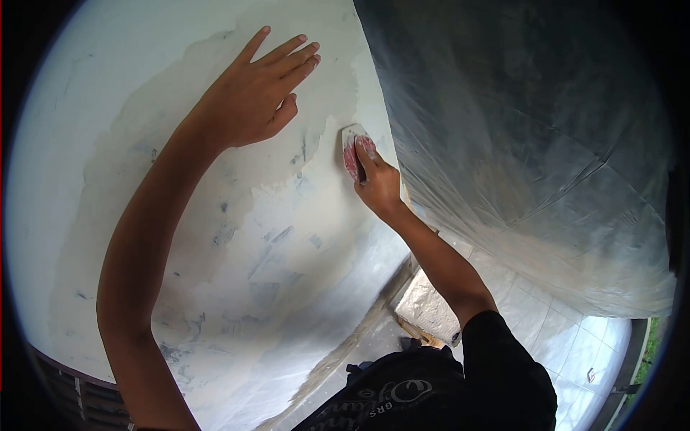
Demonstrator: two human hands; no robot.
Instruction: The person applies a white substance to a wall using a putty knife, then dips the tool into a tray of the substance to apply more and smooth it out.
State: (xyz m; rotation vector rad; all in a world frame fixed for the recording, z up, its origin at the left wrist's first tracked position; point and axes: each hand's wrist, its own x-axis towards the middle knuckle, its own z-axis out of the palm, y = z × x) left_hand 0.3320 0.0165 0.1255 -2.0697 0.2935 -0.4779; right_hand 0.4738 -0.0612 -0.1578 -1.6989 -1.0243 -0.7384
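My right hand point(377, 183) is closed around a red and white sanding block point(351, 159), dusty with white powder, its narrow end pointing up. The block lies against the patched white wall point(237, 237), close to the wall's right edge. Higher and to the left, my left hand point(248, 97) is empty, fingers stretched out and apart over the wall, the thumb bent inward. Grey and off-white filler patches, with darker scuffs, cover the wall around both hands.
A grey translucent plastic sheet point(532, 144) hangs to the right of the wall. Below, a whitish crusted slab-like object point(429, 305) rests on the tiled floor point(528, 305). Dark slats point(79, 391) show at lower left, and a bit of greenery at far right.
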